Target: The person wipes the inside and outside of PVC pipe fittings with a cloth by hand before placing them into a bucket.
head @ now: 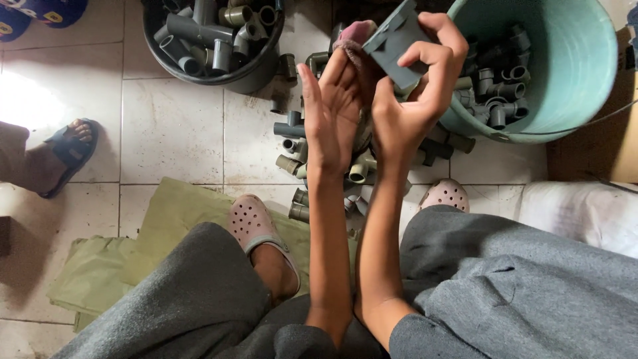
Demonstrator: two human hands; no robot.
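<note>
- Grey trouser legs fill the near edge of the view, with both bare forearms rising between the knees.
- Pink perforated clogs sit just beyond: one on the foot resting on a flat olive-green bag, the other peeking out past the other knee.
- Raised in the middle, the left hand is held flat and upright, palm toward the right one, fingers straight and close together; a pink cloth shows at its fingertips, but how it is held cannot be told.
- Beside it, the right hand has its fingers curled and clamped on a grey plastic fitting, a blocky piece held up in the air above the floor, between the two containers.
- Below the hands, a loose heap of grey and olive pipe elbows and tees lies on the pale tiled floor.
- Further off on the right side, a teal bucket tilts toward the hands, with more grey fittings inside.
- At the far top, a black tub holds short pipe pieces and joints.
- Off at the left edge, another person's foot in a dark sandal rests on the tiles.
</note>
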